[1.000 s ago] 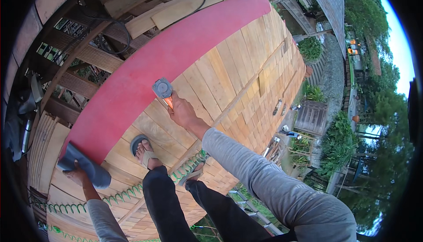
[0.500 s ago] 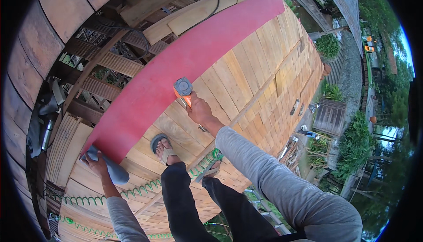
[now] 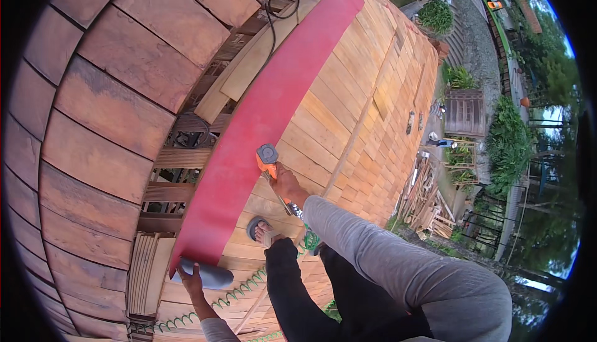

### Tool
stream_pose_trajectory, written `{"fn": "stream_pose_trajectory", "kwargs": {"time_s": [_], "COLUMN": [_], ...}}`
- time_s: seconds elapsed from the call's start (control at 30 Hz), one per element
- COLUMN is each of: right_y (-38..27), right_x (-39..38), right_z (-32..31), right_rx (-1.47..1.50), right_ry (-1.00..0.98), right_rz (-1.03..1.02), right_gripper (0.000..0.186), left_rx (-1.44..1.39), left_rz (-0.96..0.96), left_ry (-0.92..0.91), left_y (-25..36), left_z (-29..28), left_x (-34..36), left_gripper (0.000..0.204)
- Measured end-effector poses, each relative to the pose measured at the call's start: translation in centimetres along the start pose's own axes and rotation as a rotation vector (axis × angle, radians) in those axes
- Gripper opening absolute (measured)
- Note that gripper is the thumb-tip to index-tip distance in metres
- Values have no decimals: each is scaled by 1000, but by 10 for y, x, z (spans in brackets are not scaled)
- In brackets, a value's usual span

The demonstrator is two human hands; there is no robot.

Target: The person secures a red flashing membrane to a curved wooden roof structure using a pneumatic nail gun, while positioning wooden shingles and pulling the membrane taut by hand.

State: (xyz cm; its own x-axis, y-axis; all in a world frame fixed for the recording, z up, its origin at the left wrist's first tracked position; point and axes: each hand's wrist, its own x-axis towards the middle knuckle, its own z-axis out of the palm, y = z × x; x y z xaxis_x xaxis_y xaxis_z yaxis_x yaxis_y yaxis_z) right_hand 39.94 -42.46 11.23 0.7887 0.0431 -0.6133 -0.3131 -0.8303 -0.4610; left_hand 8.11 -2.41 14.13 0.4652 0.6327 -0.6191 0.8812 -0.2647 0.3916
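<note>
Gripping the tool at the red strip's edge, the right hand could tear it if jolted; its end roll could unwind if the left hand, apparently clasping it, lifts.

Red sheet, grey roll at end, orange tool at edge.
</note>
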Motion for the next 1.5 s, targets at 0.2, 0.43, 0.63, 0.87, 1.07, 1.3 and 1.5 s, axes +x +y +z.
{"fn": "stream_pose_trajectory", "kwargs": {"time_s": [0.2,0.43,0.63,0.87,1.07,1.3,1.5], "right_y": [13,-42,-59,-20,-24,-32,-25], "right_x": [-18,-13,71,193,234,242,246], "right_z": [-32,-162,-234,-266,-273,-264,-252], "right_rx": [1328,990,1198,1256,1442,1497,1516], "right_ry": [29,411,402,275,227,213,318], "right_rz": [2,-2,126,225,207,210,186], "right_gripper": [44,33,23,23,18,17,17], "left_rx": [-549,297,852,1042,1060,1072,1074], "left_rz": [288,1222,1081,1142,1166,1146,1200], "left_ry": [-775,447,835,1034,973,936,932], "left_y": [255,571,687,691,702,707,714], "left_z": [-100,-200,-152,-125,-118,-119,-111], "left_x": [-160,-154,-9,-1,-4,-7,-12], "left_gripper": [74,77,98,99,98,101,94]}}
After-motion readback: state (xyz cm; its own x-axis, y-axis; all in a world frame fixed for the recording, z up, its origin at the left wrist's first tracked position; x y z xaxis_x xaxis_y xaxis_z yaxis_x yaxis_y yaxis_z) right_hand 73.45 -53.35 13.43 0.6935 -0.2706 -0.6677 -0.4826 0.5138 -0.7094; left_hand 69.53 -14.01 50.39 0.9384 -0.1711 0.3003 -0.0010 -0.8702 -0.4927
